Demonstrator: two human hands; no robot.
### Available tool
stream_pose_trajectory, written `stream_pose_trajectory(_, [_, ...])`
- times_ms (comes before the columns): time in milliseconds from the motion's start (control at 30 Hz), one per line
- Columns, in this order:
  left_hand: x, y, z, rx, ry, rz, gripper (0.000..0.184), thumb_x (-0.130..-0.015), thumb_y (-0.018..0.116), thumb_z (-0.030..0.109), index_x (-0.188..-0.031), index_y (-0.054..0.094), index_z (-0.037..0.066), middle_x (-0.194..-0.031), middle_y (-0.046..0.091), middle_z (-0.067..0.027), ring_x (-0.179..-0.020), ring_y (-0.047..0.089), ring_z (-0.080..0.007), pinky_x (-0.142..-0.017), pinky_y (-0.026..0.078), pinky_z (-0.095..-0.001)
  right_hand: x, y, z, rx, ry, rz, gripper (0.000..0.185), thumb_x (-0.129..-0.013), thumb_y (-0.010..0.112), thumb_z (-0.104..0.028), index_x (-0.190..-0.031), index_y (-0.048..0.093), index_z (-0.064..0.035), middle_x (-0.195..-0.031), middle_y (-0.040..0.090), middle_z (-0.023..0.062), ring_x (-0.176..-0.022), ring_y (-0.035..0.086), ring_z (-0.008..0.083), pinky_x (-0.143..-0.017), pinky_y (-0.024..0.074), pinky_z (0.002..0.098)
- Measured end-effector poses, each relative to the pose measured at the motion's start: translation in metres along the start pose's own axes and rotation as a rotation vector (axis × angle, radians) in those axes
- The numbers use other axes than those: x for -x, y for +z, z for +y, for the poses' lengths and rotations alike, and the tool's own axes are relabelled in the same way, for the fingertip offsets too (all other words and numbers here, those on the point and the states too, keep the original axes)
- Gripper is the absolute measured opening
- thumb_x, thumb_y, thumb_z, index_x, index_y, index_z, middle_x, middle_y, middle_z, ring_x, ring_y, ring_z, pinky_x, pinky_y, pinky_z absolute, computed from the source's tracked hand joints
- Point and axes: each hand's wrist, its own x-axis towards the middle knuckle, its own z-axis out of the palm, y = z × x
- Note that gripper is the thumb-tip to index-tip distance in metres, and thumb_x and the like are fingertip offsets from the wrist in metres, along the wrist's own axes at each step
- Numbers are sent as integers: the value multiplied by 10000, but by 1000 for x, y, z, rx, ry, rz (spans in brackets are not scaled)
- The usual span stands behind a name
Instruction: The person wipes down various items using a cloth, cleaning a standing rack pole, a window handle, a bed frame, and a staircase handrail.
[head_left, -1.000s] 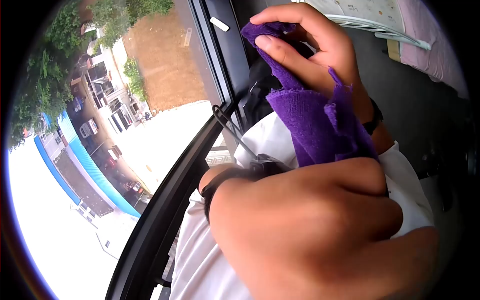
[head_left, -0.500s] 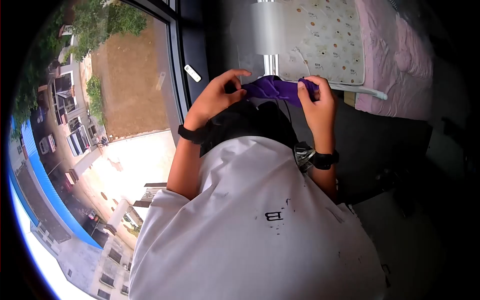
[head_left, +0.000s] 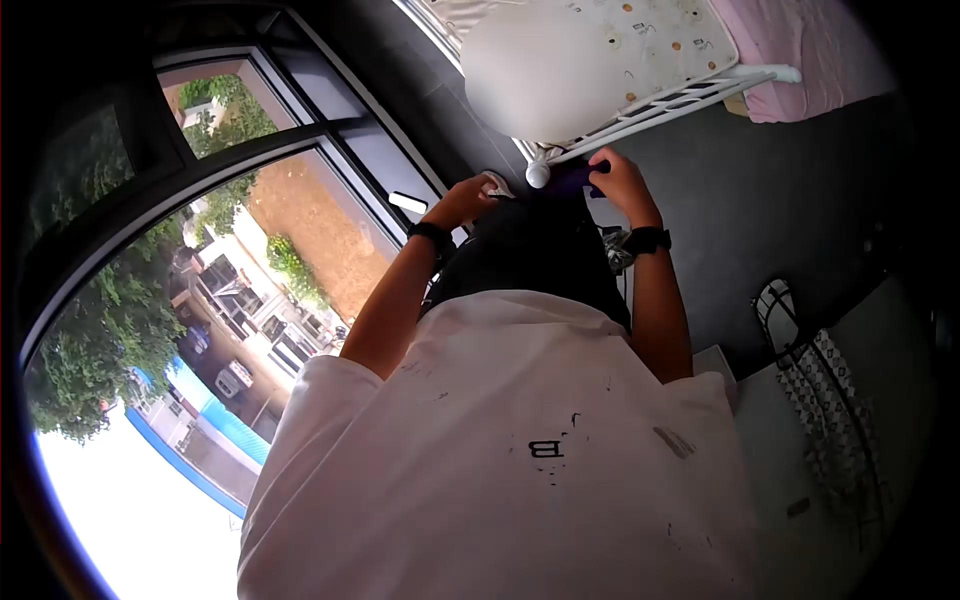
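Note:
A dark purple cloth (head_left: pixel 568 182) stretches between my two hands, over the black trousers on my lap. My left hand (head_left: pixel 466 202), at the end of the arm nearer the window, has its fingers closed at the cloth's left side; the cloth's edge there is dark and hard to see. My right hand (head_left: pixel 626 188) pinches the other end between thumb and fingers. Each wrist wears a black band. Below the hands lies my white shirt (head_left: pixel 480 450) with small dark marks.
A large window (head_left: pixel 300 240) with a dark frame fills the left side. On its sill lies a white object (head_left: pixel 407 202). A white metal bed frame (head_left: pixel 680 100) with a patterned mattress stands ahead, beside pink bedding (head_left: pixel 800 50). A slipper (head_left: pixel 776 312) is on the floor at right.
The cloth was close to the camera, then moved away and down to lap level, held by both hands. The left fingers, partly spread half a second ago, are now closed. The view has shifted.

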Motion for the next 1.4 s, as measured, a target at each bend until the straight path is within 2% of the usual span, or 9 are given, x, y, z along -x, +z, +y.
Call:
stream_pose_trajectory(300, [-58, 16, 117, -113, 209, -488, 624, -790, 638, 108, -1364, 404, 31, -1238, 581, -185, -1174, 550, -264, -955, 440, -361, 17, -1, -24, 69, -183, -160, 219, -748, 676, -141, -942, 615, -60, -893, 659, 144, -866, 634, 324, -741, 498, 392])
stream_pose_trajectory(367, [-67, 27, 119, -30, 381, -434, 447, -828, 626, 167, -1248, 530, 48, -1144, 636, -171, -1049, 611, -296, -908, 460, -372, 27, -15, -31, -245, -162, -128, 239, -769, 685, -99, -987, 611, -37, -913, 663, 129, -834, 648, 256, -774, 503, 337])
stream_pose_trajectory(567, [-70, 29, 97, -159, 186, -456, 338, -876, 592, 231, -1148, 595, 31, -1039, 647, -178, -981, 623, -295, -865, 482, -361, 19, -3, -11, -407, 61, 119, 230, -844, 680, -155, -1010, 614, -11, -902, 655, 66, -790, 623, 129, -673, 516, 259])
stream_pose_trajectory(633, [-62, 18, 98, -110, 28, -540, 341, -881, 580, 279, -1140, 608, 58, -1078, 633, -164, -1043, 589, -310, -890, 476, -390, 12, 9, 1, -346, 102, 139, 226, -839, 687, -157, -997, 621, -9, -901, 658, 78, -800, 631, 142, -700, 518, 275])
stream_pose_trajectory(767, [-61, 11, 63, -379, 228, -165, 311, -849, 576, 324, -1046, 651, 96, -1049, 643, -140, -1073, 569, -350, -855, 489, -458, -8, 53, 32, -257, 211, 199, 258, -804, 725, -221, -959, 653, -27, -856, 686, 97, -788, 657, 182, -732, 522, 317])
stream_pose_trajectory(933, [-57, 2, 39, -192, -104, -319, 347, -856, 563, 319, -1113, 615, 92, -965, 667, -178, -935, 626, -371, -822, 494, -441, -33, 77, 11, -216, 234, 221, 258, -815, 706, -229, -954, 645, -21, -915, 682, 135, -861, 651, 274, -794, 496, 345])
stream_pose_trajectory(1067, [-51, 11, 23, -268, -67, -520, 392, -822, 583, 362, -1094, 636, 85, -971, 664, -145, -970, 613, -351, -837, 494, -431, -31, 90, -3, -175, 190, 230, 234, -803, 705, -206, -952, 646, -36, -920, 678, 132, -889, 645, 305, -819, 487, 357])
stream_pose_trajectory(1233, [-53, -3, 8, -421, 152, -125, 365, -779, 606, 392, -942, 663, 70, -958, 630, -95, -1006, 578, -307, -838, 497, -421, -7, 93, 3, -136, 332, 329, 219, -817, 700, -203, -947, 646, -35, -931, 679, 128, -896, 641, 306, -830, 481, 360])
stream_pose_trajectory(1400, [-85, -9, 20, -347, -18, -308, 426, -857, 549, 416, -1112, 625, 83, -967, 659, -159, -934, 641, -320, -833, 506, -431, 2, 73, 6, -49, 380, 483, 225, -848, 690, -219, -951, 641, -25, -935, 675, 113, -868, 643, 263, -809, 493, 359])
